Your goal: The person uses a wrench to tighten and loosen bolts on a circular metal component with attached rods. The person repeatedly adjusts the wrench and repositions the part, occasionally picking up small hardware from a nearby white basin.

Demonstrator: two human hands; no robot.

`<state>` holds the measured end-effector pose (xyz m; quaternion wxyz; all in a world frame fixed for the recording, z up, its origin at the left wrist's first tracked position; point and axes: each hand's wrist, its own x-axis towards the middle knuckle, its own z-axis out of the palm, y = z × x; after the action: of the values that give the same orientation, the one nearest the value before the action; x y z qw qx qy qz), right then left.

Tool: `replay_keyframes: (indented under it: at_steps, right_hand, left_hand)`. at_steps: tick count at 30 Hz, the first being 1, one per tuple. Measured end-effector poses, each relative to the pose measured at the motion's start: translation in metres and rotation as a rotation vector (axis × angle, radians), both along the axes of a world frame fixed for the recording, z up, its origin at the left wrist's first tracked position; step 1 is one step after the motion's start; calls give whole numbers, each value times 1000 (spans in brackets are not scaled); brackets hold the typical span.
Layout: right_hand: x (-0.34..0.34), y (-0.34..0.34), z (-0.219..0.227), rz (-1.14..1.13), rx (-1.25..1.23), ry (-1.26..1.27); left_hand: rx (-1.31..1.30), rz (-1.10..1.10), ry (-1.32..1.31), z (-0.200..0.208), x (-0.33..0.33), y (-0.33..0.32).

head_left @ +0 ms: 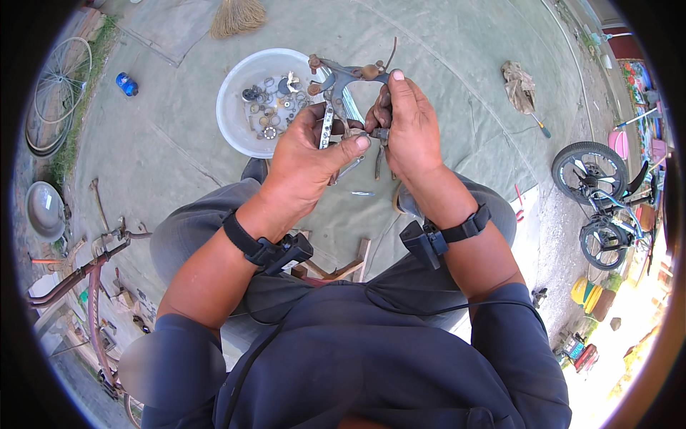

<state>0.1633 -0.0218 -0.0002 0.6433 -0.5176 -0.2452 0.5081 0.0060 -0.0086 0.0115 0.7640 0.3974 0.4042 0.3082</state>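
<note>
Gripping a curved, worn metal part (349, 72) in both hands (304, 157) (411, 125).

From where I stand, the left hand (304, 159) is curled, its thumb stretched across toward the right hand (413, 132), whose own thumb points away from the body above bent fingers. Both bare forearms (475, 257) slant inward.

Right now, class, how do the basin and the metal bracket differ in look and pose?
The basin is pale and round; the metal bracket is dark and forked. The basin rests on the green sheet; the metal bracket is held up in the right hand. The basin holds small loose parts; the metal bracket is an open frame. Both have curved edges.
</note>
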Motion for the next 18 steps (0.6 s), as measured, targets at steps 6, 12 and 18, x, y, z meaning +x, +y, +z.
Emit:
replay_keyframes:
  at_steps: [6, 12, 18]
  right_hand:
    - [5, 0, 3, 19, -57, -4]
    - [10, -3, 11, 48, -62, -76]
    - [13, -4, 17, 71, -54, -124]
  left_hand:
    - [10, 24, -14, 3, 0, 1]
    - [-18, 28, -23, 4, -7, 6]
    - [-45, 57, -85, 6, -12, 10]
